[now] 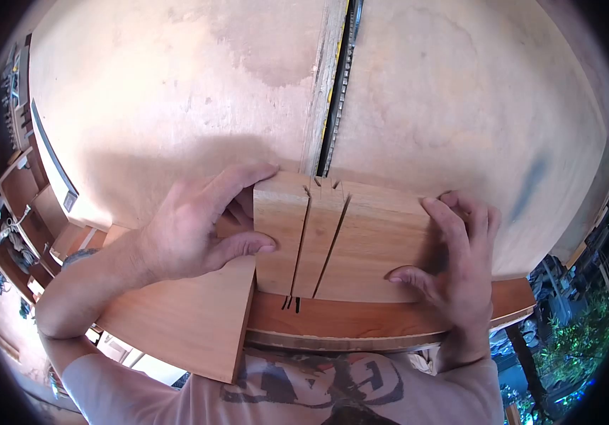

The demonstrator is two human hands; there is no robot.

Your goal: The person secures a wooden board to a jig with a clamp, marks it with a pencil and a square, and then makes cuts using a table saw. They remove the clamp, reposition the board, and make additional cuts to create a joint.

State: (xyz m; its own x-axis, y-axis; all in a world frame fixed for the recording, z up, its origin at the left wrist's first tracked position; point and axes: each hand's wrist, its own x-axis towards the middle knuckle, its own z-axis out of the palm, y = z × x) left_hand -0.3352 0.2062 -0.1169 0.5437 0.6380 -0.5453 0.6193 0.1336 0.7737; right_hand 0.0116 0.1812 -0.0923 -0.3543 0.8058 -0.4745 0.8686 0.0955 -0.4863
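Observation:
A wooden board [382, 241] with two slanting slots cut across its face is held between my hands, close to the near edge of the work table. My left hand [191, 223] grips its left end, thumb on the face and fingers at the top corner. At the other end, my right hand [460, 255] pinches the board, its thumb low on the face and fingertips at the upper right corner. Small notches show along the top edge. Beneath my left forearm lies a second, plain wooden plank [184, 304], its right end beside the slotted board.
The pale plywood table top [460, 92] has a long dark slot [334, 106] with a toothed strip, running away from the board. A reddish-brown wooden front edge [361, 319] borders it. Shelves with tools [17, 205] stand at left; green foliage [581, 347] is at lower right.

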